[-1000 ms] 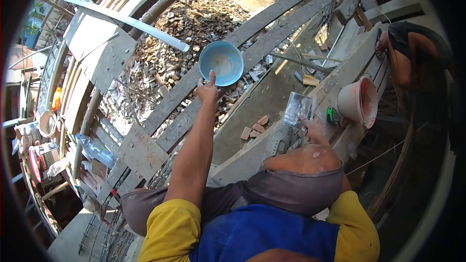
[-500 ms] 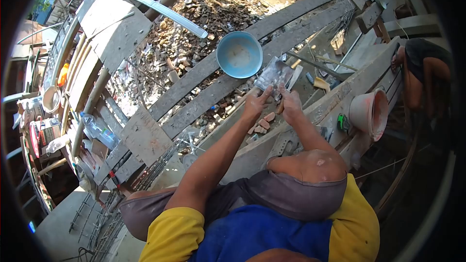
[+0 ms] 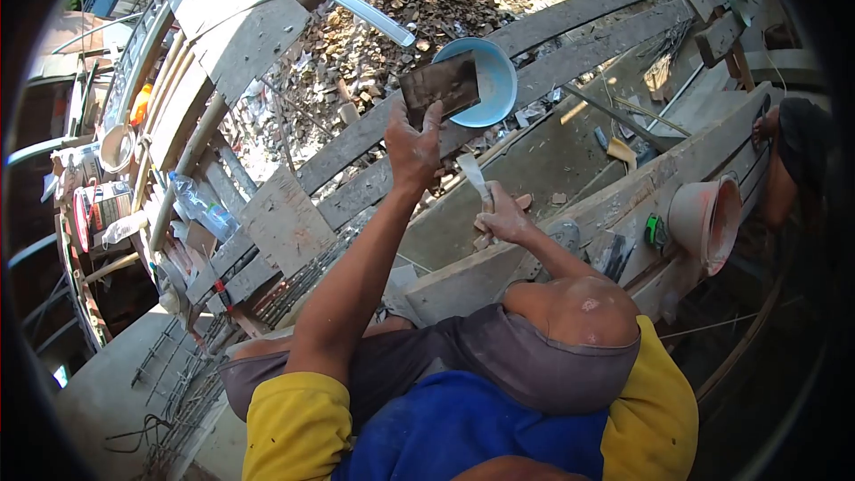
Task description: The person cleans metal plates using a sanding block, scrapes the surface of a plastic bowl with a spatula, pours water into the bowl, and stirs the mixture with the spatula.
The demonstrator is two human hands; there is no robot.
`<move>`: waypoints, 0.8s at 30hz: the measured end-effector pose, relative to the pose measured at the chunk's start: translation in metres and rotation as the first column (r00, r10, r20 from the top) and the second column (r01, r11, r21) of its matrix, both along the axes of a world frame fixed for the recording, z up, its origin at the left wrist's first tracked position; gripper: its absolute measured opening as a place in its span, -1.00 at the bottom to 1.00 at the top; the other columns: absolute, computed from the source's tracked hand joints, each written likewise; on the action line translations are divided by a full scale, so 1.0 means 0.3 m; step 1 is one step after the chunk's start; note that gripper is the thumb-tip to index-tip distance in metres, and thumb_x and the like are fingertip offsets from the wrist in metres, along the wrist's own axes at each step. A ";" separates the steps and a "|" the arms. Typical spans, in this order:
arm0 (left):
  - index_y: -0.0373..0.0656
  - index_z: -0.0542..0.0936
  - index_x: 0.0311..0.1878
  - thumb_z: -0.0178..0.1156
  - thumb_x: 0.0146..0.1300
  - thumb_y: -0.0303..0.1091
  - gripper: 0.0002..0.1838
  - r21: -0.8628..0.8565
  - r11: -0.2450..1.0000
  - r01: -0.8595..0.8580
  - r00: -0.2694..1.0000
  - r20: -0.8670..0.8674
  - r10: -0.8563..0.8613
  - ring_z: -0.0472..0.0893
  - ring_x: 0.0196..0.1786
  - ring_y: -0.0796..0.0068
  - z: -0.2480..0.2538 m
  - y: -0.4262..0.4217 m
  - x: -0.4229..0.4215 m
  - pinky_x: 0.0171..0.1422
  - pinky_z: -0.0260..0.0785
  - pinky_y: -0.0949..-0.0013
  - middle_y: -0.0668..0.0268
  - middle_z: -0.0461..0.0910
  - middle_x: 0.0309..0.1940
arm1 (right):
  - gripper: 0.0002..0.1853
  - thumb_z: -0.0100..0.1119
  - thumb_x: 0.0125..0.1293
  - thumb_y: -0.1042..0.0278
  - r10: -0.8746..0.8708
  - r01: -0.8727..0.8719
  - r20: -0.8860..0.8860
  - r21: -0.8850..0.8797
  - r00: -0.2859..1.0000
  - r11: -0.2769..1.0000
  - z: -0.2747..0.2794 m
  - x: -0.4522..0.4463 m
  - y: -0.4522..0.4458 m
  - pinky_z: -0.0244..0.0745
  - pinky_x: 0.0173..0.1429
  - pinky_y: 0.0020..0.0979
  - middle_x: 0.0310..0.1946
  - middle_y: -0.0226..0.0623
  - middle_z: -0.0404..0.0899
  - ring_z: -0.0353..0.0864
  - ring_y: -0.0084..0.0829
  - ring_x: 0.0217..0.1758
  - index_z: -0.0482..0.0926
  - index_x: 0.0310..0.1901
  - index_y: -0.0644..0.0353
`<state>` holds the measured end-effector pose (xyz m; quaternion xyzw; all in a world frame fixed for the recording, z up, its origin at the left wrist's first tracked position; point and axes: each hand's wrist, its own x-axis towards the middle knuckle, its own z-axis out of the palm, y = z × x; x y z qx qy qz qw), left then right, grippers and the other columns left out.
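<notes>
My left hand is closed on the near edge of a dark, flat rectangular plate with smears on its face. The plate overlaps the near-left part of a light blue basin, which stands on the planks; from this angle I cannot tell whether the two touch. Lower and to the right, my right hand grips a putty knife, its pale blade pointing up and away from me. Beneath that hand lie broken reddish brick pieces.
Long planks cross ahead of me, with rubble beyond. At right, a mortar-stained bucket stands beside a green tape measure. Another person's leg is at far right. Plastic bottles and thin rebar lie left.
My hands have come apart. The left has carried the plate up and left, over the basin's edge in view; the right has drawn down and back with the putty knife. The whole view has shifted slightly.
</notes>
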<state>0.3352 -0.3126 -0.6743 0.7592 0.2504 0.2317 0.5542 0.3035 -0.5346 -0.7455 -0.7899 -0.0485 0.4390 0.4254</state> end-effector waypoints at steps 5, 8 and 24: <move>-0.35 0.67 -0.16 0.44 0.19 -0.27 -0.68 -0.056 0.985 -0.161 0.986 0.023 0.163 0.53 -0.43 0.54 0.120 0.171 0.018 -0.24 0.37 0.40 0.23 0.67 -0.45 | -0.40 0.23 0.20 0.43 0.078 -0.060 -0.124 0.142 0.989 0.988 0.076 0.084 0.134 0.51 -0.57 -0.39 -0.38 -0.24 0.52 0.54 -0.49 -0.56 0.32 0.28 0.34; -0.23 0.71 -0.12 0.44 0.13 -0.33 -0.73 0.155 0.970 -0.188 0.978 -0.067 0.200 0.49 -0.49 0.45 0.142 0.212 -0.005 -0.29 0.34 0.33 0.28 0.61 -0.51 | -0.39 0.24 0.18 0.44 0.024 0.019 -0.207 0.204 0.978 0.979 0.052 0.115 0.174 0.51 -0.57 -0.39 -0.41 -0.26 0.51 0.54 -0.49 -0.56 0.33 0.29 0.33; -0.37 0.44 0.25 0.08 0.23 -0.49 -0.52 0.393 0.631 0.669 0.669 -0.689 -0.280 0.60 -0.04 -0.04 -0.153 -0.095 -0.220 0.07 0.46 0.02 -0.09 0.57 -0.09 | -0.72 0.05 0.39 0.53 -0.201 0.455 -0.648 0.251 0.734 0.854 0.009 0.023 0.234 0.17 -0.56 -0.57 -0.42 -0.48 0.43 0.33 -0.66 -0.53 0.40 0.10 0.10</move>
